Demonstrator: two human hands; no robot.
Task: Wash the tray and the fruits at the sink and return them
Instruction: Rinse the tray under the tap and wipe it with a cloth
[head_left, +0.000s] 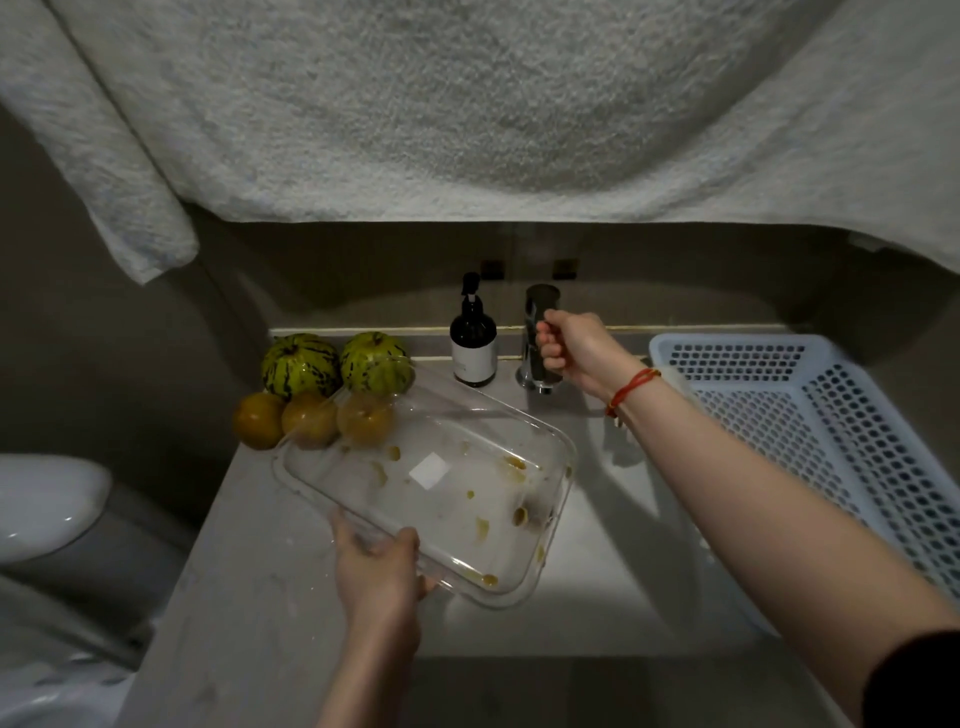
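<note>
- While the left hand (376, 564) grips its near-left edge, fingers curled around the rim, the clear tray (431, 488) is held tilted over the sink (613, 525), its far-left corner overlapping the fruits.
- Brownish smears and spots dot the inside of the tray, and a white square label shows in its middle.
- Two green striped melons (298, 364) sit at the back left of the worktop (249, 597), with three orange-brown round fruits (258, 420) in a row just in front of them; the rightmost ones are seen through the tray's wall.
- The right hand (571, 348) is wrapped around the chrome tap (537, 338) behind the sink; a red string bracelet (631, 389) circles that wrist.
- A dark pump bottle (472, 343) stands just left of the tap.
- A white perforated basket (831, 415) lies on the right of the worktop.
- Pale towels (467, 104) hang above, and a toilet (47, 509) shows at the left edge.
</note>
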